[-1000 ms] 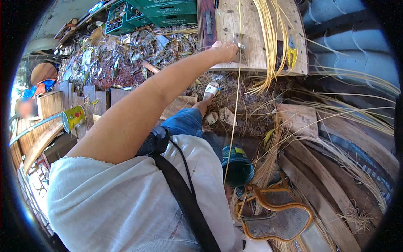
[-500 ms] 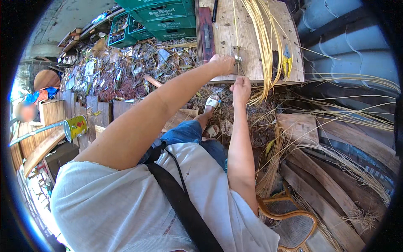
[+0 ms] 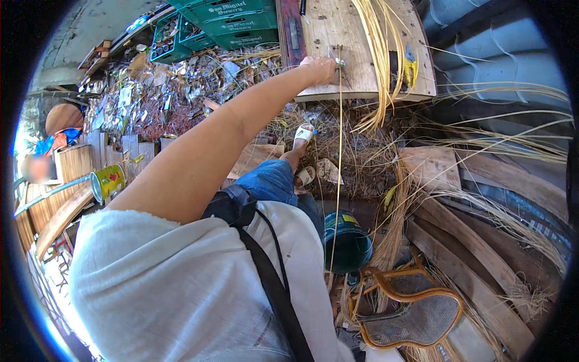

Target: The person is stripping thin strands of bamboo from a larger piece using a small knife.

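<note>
My left hand is closed at the near end of a wooden board, its fingers against a small metal piece there. What the fingers grip is hidden. From that metal piece a thin pale rattan strip runs straight and taut down past my body. My right hand and forearm are out of view. To the right of my left hand, a bundle of pale rattan strips lies over the board and hangs off its near edge. Yellow-handled pliers lie beside that bundle.
Green crates stand stacked beyond the board's left side. Scattered litter covers the ground at left. A dark green bucket and a wooden frame with woven mesh are near me at right. Planks and loose strands lie farther right.
My right hand has gone from the board's near edge out of view, and the rattan strip now stretches long toward me. My left hand stays at the metal piece. The bucket has come into view.
</note>
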`<state>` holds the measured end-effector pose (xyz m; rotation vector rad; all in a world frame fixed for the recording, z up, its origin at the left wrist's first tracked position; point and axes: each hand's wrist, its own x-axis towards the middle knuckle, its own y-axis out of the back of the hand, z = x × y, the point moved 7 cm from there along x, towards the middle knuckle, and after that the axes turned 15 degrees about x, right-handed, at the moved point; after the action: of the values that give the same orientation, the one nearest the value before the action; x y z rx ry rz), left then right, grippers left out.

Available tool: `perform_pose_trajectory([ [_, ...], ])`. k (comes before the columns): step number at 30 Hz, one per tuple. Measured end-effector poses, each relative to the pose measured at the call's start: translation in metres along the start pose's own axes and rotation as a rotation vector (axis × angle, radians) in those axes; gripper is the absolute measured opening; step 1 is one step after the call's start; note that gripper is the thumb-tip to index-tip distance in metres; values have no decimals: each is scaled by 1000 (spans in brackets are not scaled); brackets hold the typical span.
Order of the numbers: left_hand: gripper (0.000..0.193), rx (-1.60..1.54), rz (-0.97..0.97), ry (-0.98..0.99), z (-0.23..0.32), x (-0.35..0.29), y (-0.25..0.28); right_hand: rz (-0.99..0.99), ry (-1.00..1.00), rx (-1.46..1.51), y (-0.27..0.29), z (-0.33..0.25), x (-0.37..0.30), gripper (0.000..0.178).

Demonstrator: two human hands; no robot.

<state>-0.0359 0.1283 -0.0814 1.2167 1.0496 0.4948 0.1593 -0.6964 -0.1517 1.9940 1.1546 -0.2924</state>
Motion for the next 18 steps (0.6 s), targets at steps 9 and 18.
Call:
perform_pose_trajectory([
  [9,52,4,-20,-144,4,19,-19,185,63,-640,172,-10,-110,29],
  [18,35,-440,431,-163,39,-57,100,777,188,-161,271,-370,22,19],
])
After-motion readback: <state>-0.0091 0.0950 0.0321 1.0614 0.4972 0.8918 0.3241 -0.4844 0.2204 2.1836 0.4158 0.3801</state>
